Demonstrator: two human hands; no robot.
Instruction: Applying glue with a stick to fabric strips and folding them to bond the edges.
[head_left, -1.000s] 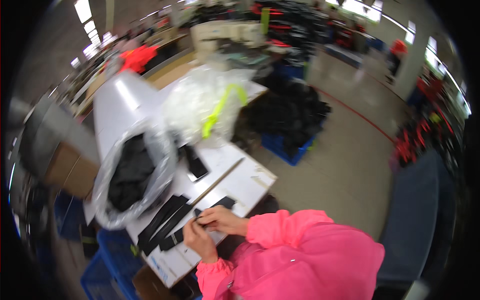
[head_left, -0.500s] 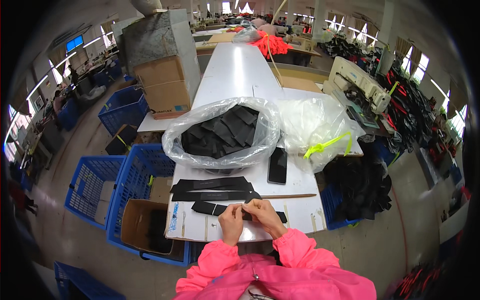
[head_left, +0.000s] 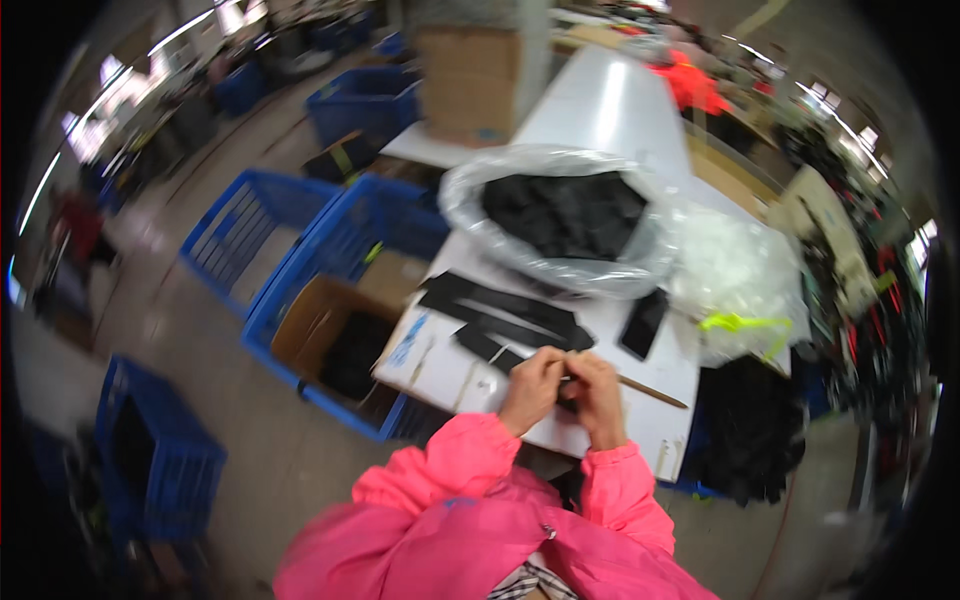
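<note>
at the near table edge point(head_left: 640, 440), left hand point(head_left: 530, 388) and right hand point(head_left: 597, 395) pinch a small black fabric piece point(head_left: 566, 392) between closed fingers. risk: the wooden stick point(head_left: 650, 391) just beside may be knocked off; cut strips point(head_left: 510, 318) nearby could shift.

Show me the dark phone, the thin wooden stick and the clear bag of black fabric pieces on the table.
Dark flat phone point(head_left: 643, 325), head view, middle of its face.
Thin wooden stick point(head_left: 655, 391), head view, shaft right of the hands.
Clear plastic bag of black fabric pieces point(head_left: 470, 190), head view, left rim.
</note>
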